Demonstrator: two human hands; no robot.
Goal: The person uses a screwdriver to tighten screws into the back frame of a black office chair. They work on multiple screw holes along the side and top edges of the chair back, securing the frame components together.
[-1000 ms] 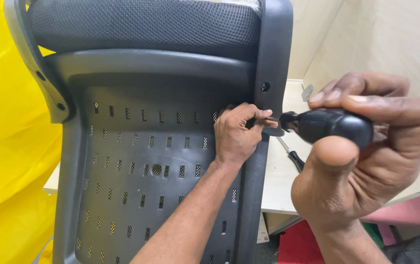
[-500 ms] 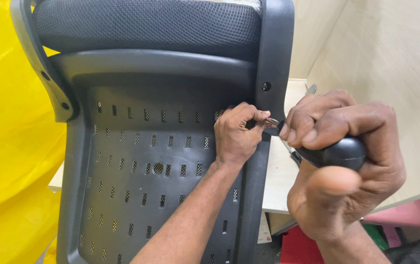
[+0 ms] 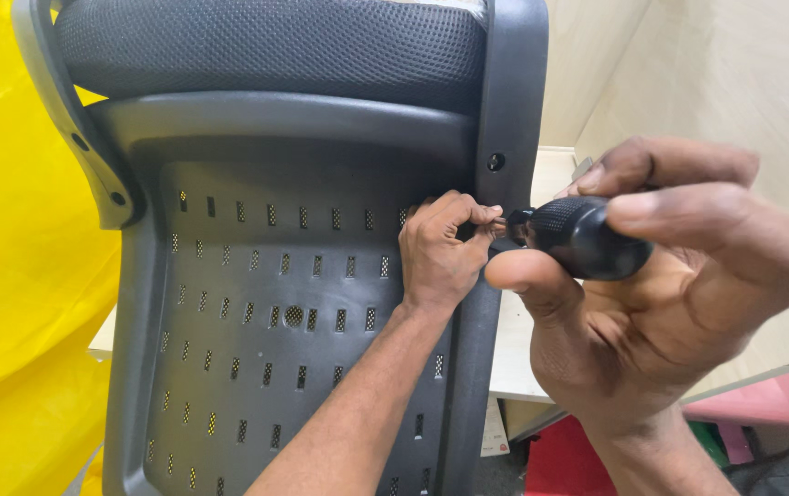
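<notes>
The right hand [image 3: 670, 294] is gripping a screwdriver [image 3: 578, 237] by its black handle, thumb and fingers curled closed around it, with the shaft pointing toward the right edge of the chair back [image 3: 293, 303]. The left hand [image 3: 440, 253] is resting against that same edge, its fingers [image 3: 473, 216] pinched together at the screwdriver's tip; whatever they are pinching is too small to make out. The chair back is a dark plastic shell with rows of small slots, and a mesh cushion [image 3: 275, 46] is sitting along its top edge. A screw hole [image 3: 495, 162] is showing in the frame just above the hands. Yellow sheeting [image 3: 9, 303] is hanging at the left.
</notes>
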